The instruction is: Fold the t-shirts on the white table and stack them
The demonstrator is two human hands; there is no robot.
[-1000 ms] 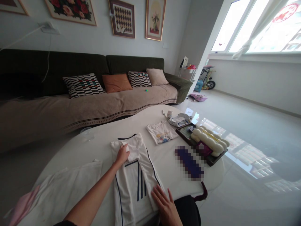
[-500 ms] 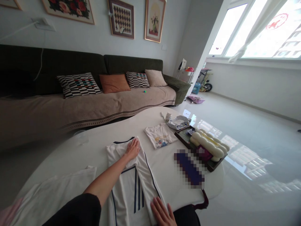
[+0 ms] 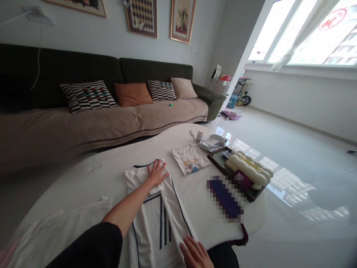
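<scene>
Sofa (image 3: 156,67): dark green, across the upper left and centre of frame, beige throw (image 3: 145,118) over the seat. Window (image 3: 279,35) upper right, bright, white curtain (image 3: 304,41) tied in front of it.

Table (image 3: 111,182): white, rounded edge, fills the lower centre.

Jersey (image 3: 150,230): on the table, bottom centre, laid lengthwise, collar end toward the sofa, near end cut off by the frame. White, navy edging, three navy stripes down the middle. Some creases in the fabric.

Cloth (image 3: 64,229): white, rumpled, lower left, apart from the jersey.

Cushions (image 3: 133,95) in a row on the sofa: two checked, one orange, one beige.

Tray (image 3: 219,159): dark rim, right of centre, puffy cream item (image 3: 247,167) in it.

Tee (image 3: 191,158): white, folded, print up, between jersey and tray.

Purple item (image 3: 225,199): pixelated, below the tray, can't tell what it is.

Left hand (image 3: 157,175): fingers spread, palm down on the jersey near its collar, nothing gripped. Right hand (image 3: 195,253): fingers straight, slightly apart, at the jersey's right edge, bottom of frame; can't tell if it's touching.

Bag (image 3: 212,142): crumpled, above the tray. Bottle (image 3: 200,136): small, white, just left of the bag.
</scene>
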